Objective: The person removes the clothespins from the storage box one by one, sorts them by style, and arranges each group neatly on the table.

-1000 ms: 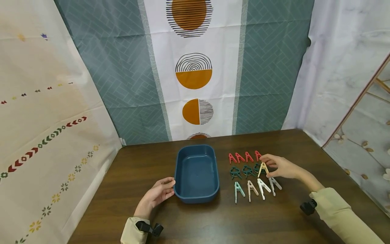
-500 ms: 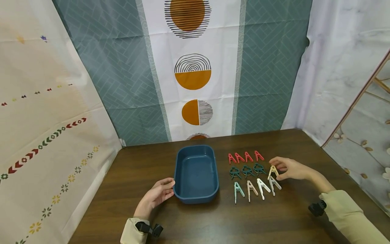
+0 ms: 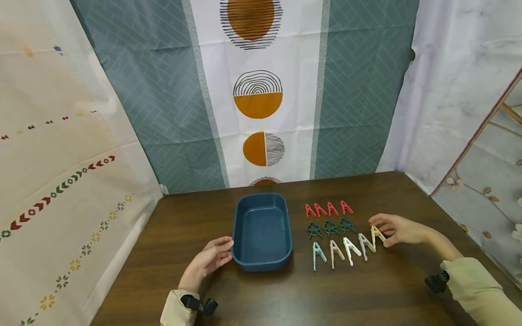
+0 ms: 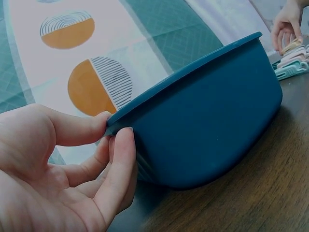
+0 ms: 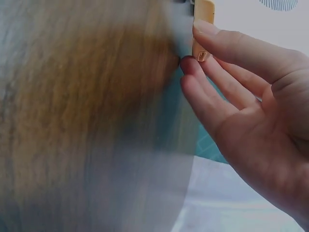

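Note:
My left hand [image 3: 211,259] pinches the rim of a blue plastic basin [image 4: 212,116] at its left front corner, thumb above and fingers under the lip. On the right, my right hand [image 3: 403,230] holds a yellow clothespin [image 3: 376,234] between thumb and fingers, at the right end of the front row. That row also has a mint clothespin [image 3: 318,254], a beige clothespin [image 3: 336,252], a white clothespin [image 3: 351,250] and a grey clothespin [image 3: 366,246]. In the right wrist view the yellow clothespin [image 5: 203,24] is partly cut off by the top edge.
Behind the front row lie three dark green clips [image 3: 331,227], and behind them several red clothespins [image 3: 332,208]. Everything rests on a brown wooden table [image 3: 285,299]. A patterned curtain [image 3: 261,136] hangs at the back, with cloths on both sides.
My right hand has carried the yellow clothespin right and toward me, from over the green clips to the end of the front row. The left hand stays at the basin.

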